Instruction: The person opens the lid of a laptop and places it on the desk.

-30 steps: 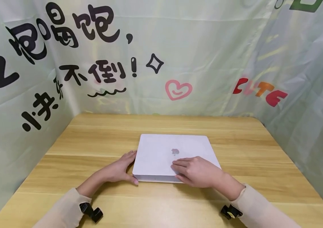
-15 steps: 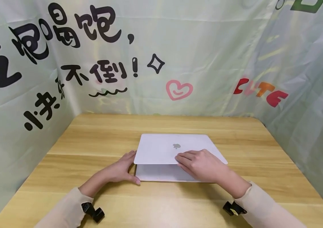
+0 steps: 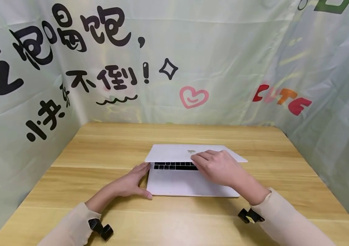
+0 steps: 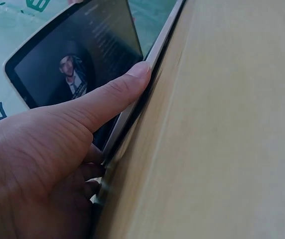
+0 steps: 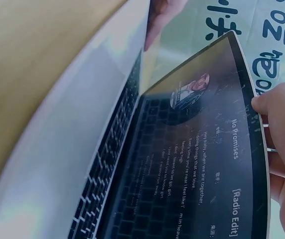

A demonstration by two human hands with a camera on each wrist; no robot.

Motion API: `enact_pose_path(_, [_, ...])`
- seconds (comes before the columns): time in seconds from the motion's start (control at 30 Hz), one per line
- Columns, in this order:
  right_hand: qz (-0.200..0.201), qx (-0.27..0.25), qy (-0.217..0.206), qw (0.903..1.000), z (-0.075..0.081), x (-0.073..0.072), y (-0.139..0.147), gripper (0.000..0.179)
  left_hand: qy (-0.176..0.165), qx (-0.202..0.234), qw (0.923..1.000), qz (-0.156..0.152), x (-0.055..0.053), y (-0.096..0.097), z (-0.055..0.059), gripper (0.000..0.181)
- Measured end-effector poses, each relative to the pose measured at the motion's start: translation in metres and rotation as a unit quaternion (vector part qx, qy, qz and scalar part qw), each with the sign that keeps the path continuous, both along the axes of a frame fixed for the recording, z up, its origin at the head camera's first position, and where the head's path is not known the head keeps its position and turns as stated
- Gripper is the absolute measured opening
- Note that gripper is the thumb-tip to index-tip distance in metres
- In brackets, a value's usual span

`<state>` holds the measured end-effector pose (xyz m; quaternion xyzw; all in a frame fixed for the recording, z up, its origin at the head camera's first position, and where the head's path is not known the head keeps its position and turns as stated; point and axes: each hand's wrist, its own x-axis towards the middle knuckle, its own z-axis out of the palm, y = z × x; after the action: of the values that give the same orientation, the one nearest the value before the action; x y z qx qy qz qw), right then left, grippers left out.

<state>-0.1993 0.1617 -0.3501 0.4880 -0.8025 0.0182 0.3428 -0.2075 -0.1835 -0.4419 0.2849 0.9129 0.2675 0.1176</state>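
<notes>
A silver laptop [image 3: 174, 182] lies on the wooden table with its lid [image 3: 168, 153] partly raised and the black keyboard [image 3: 169, 167] showing below. My right hand [image 3: 218, 167] pinches the lid's front edge near the middle, thumb on the screen side in the right wrist view. The lit screen [image 5: 207, 154] carries song lyrics and a small picture, mirrored faintly with the keys. My left hand [image 3: 129, 184] rests against the left side of the base, fingers stretched along it and thumb [image 4: 127, 79] at the front corner.
Printed cloth [image 3: 223, 51] with black lettering and a pink heart encloses the wooden table [image 3: 116, 140] at the back and both sides. A small black device [image 3: 100, 229] sits on each sleeve cuff.
The lid has gone from nearly closed to partly raised, baring the palm rest and then the keyboard. My right hand has moved up and away with it. My left hand stays at the corner.
</notes>
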Motion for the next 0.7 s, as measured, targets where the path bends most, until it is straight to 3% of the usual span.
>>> enact_pose_path(0.1, [-0.007, -0.01, 0.008, 0.9999, 0.006, -0.004, -0.002, 0.023, -0.001, -0.005, 1.0, -0.001, -0.001, -0.001, -0.001, 0.122])
enact_pose_path(0.3, [-0.034, -0.029, 0.036, 0.9984, 0.016, -0.011, -0.004, 0.043, 0.003, -0.006, 1.0, -0.005, -0.002, -0.002, -0.001, 0.122])
enact_pose_path(0.57, [-0.064, -0.072, 0.065, 0.9933, 0.022, -0.019, -0.007, 0.034, -0.002, 0.001, 1.0, -0.002, -0.001, -0.002, -0.001, 0.121])
enact_pose_path(0.7, [-0.104, -0.084, 0.062, 0.989, 0.024, -0.022, -0.009, 0.029, -0.006, 0.0, 1.0, -0.001, 0.0, -0.001, -0.001, 0.121])
